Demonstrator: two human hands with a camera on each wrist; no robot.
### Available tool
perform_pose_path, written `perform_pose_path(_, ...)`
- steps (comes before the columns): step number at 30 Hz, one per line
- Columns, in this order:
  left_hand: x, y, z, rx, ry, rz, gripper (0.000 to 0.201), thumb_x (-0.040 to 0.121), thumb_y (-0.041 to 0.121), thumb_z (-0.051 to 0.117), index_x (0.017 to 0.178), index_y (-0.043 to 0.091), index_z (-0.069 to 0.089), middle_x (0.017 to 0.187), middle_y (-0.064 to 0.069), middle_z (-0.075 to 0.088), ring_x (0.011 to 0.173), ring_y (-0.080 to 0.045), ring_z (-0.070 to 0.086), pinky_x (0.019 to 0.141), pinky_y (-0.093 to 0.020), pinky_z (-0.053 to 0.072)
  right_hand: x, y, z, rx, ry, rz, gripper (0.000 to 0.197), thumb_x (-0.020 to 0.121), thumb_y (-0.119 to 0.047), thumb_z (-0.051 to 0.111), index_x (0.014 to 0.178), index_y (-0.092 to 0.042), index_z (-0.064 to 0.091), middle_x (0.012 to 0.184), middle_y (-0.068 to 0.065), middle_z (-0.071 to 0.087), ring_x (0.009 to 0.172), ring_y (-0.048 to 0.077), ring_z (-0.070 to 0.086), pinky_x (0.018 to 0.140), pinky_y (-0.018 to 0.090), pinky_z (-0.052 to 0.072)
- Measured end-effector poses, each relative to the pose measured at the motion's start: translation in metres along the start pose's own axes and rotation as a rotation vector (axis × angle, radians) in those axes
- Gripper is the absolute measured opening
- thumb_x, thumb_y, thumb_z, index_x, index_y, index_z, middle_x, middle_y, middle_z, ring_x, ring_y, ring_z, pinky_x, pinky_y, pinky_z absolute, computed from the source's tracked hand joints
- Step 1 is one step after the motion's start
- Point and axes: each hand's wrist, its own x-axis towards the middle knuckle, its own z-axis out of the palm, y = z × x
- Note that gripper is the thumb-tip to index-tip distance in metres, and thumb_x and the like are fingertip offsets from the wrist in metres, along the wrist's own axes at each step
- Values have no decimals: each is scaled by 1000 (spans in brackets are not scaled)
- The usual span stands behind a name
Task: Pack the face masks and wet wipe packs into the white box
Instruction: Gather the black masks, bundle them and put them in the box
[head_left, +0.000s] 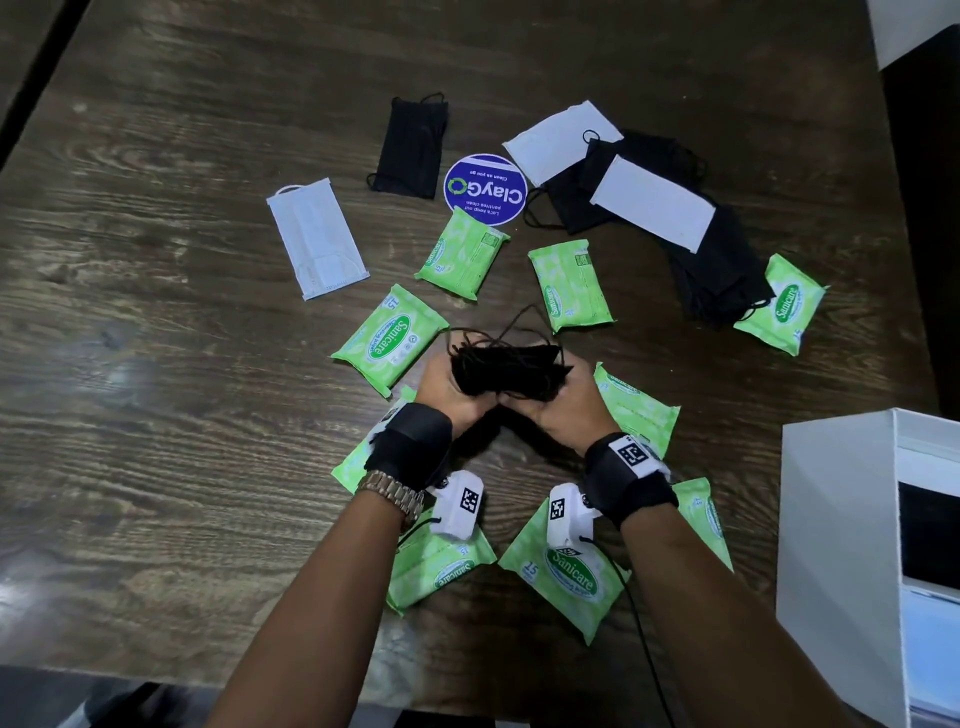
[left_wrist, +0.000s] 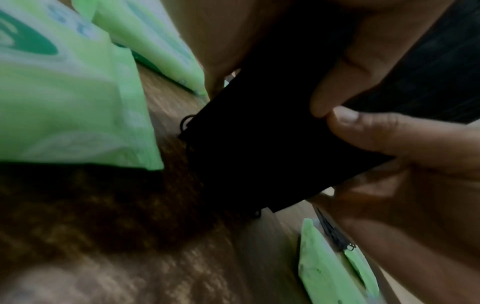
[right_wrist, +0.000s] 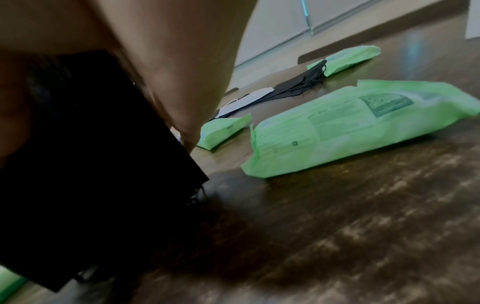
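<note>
A stack of black face masks (head_left: 506, 371) stands on edge above the table, held from both sides by my left hand (head_left: 449, 387) and right hand (head_left: 558, 402). In the left wrist view, fingers and a thumb (left_wrist: 363, 131) pinch the black stack (left_wrist: 259, 144). The right wrist view shows the same stack (right_wrist: 91, 164) against my palm. Several green wet wipe packs (head_left: 389, 338) lie around my hands. More black masks (head_left: 722, 270) and white masks (head_left: 317, 244) lie further back. The white box (head_left: 841, 545) stands at the right, its opening facing up.
A round blue sticker (head_left: 485, 189) lies behind the wipe packs. A lone black mask (head_left: 413, 148) lies at the back centre. The dark wooden table (head_left: 156, 415) has bare room on its left half. Wipe packs (head_left: 571, 577) lie under my wrists near the front edge.
</note>
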Motion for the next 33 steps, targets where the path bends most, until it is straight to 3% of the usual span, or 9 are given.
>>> perform_pose_path(4, 17, -4, -1, 41, -53, -258, 43, 68, -10, 64, 79, 28, 48, 65, 13, 61, 63, 9, 59, 62, -3, 45, 8, -3, -7, -85, -132, 28, 37, 66, 1, 87, 93, -2, 61, 87, 0, 65, 82, 11, 59, 75, 29, 47)
perform_pose_path(7, 22, -1, 7, -4, -115, -217, 18, 63, 6, 60, 75, 13, 49, 62, -2, 60, 57, -12, 61, 63, -18, 54, 11, -3, -4, -123, -143, -25, 34, 62, 2, 86, 88, -1, 66, 82, -2, 63, 78, -1, 62, 70, 18, 48)
perform_pose_path(11, 25, -2, 8, -79, -177, -353, 29, 78, 2, 68, 87, 19, 47, 77, 11, 59, 72, 5, 59, 70, -9, 50, 12, -5, 7, -133, -11, -64, 11, 84, -2, 64, 79, -7, 73, 76, -8, 71, 71, 0, 66, 68, 18, 54)
perform_pose_path(14, 18, -3, 6, 87, 7, -243, 10, 86, 6, 48, 86, 16, 50, 82, 0, 51, 76, -9, 54, 69, -19, 53, 15, -9, 6, -53, -1, -40, 28, 75, 20, 64, 88, -4, 59, 76, -18, 71, 75, -7, 64, 73, 10, 48)
perform_pose_path(16, 13, -2, 9, 340, 13, -118, 23, 89, -6, 52, 91, 17, 56, 90, 2, 56, 78, 7, 55, 72, -5, 46, 10, -9, 1, -207, 30, -8, 26, 76, 15, 66, 88, -8, 62, 74, -14, 73, 73, -4, 67, 70, 12, 52)
perform_pose_path(18, 7, -4, 12, 190, 40, -58, 31, 83, -11, 62, 99, 16, 59, 95, 2, 61, 78, 18, 57, 75, -3, 43, 7, -10, -8, -136, 93, 34, 19, 77, 5, 76, 94, -3, 70, 91, 6, 76, 85, 9, 71, 78, 25, 58)
perform_pose_path(21, 8, 14, 14, 92, 47, -11, 23, 81, 9, 71, 99, 17, 59, 90, 2, 66, 80, 0, 62, 76, -16, 50, -1, -21, -22, -89, 167, 77, 26, 74, -15, 86, 92, -10, 69, 94, 12, 75, 87, 16, 72, 78, 41, 59)
perform_pose_path(28, 23, 61, 82, 39, -95, 46, 22, 81, 4, 71, 81, 19, 54, 63, 12, 66, 60, 0, 59, 63, -21, 48, -42, -65, -95, 3, 310, -52, 35, 78, -6, 82, 109, -13, 68, 104, 8, 75, 95, 18, 71, 84, 39, 58)
perform_pose_path(33, 14, 95, 169, 50, -300, 128, 27, 79, 16, 68, 100, 28, 55, 101, -8, 71, 93, -21, 68, 82, -34, 56, -97, -87, -178, 49, 438, -80, 44, 80, -7, 81, 120, -14, 64, 110, 5, 74, 103, 19, 71, 87, 34, 58)
